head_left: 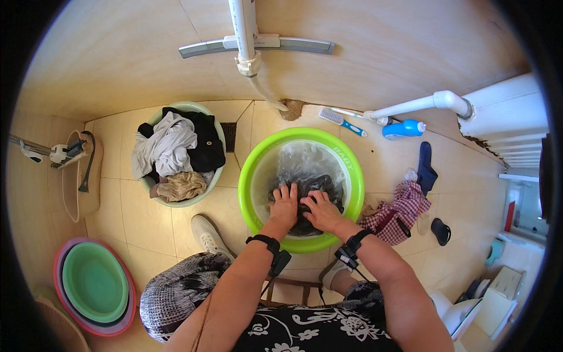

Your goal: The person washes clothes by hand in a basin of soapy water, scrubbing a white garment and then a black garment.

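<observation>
A bright green basin point(249, 205) with a pale inside stands on the floor in front of me. Cloudy, soapy water fills it, and a wet dark garment point(319, 188) lies bunched in its near half. My left hand point(285, 204) is on the garment's left part, its fingers curled down into the cloth. Beside it, my right hand point(319, 208) grips the right part with bent fingers. The two hands are close together but apart. Fingertips are partly hidden in the dark folds. Each wrist wears a black strap with a small device.
To the left, a pale green tub point(176, 203) holds light and dark clothes. Stacked basins point(95, 281) stand at lower left. A blue-and-white brush point(343, 122) and a blue bottle point(403, 129) lie at back right. Checked cloth point(399, 211) and dark slippers point(427, 167) are on the right.
</observation>
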{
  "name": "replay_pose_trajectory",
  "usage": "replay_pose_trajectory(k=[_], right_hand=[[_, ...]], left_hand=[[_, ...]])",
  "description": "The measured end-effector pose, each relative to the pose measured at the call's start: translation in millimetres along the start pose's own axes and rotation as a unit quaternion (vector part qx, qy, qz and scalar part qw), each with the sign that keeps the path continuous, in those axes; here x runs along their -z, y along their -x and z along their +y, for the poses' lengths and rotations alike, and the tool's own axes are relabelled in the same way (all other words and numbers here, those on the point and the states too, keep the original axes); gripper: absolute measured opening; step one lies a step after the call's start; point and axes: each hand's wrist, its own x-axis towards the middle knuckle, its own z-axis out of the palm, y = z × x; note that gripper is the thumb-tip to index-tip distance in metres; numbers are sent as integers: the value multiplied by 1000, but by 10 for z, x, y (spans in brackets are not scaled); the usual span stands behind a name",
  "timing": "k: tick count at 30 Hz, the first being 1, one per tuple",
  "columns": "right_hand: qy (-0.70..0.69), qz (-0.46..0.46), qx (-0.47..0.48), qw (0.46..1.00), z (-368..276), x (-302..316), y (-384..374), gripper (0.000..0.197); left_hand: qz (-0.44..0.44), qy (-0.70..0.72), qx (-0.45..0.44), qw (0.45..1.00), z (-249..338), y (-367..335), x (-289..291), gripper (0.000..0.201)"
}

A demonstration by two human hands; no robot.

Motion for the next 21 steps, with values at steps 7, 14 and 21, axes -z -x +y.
replay_pose_trajectory(k=[7,14,21], right_hand=[[78,111,-56,989,58,-292,-358,35],[-31,29,-293,955,457,-281,-883,45],[-123,197,-289,929,359,300,-752,59]], left_hand=[[-19,65,-14,998,-311,-366,-298,80],[30,136,-11,990,-199,-510,104,67],[212,-11,-228,950,223,-45,387,37]])
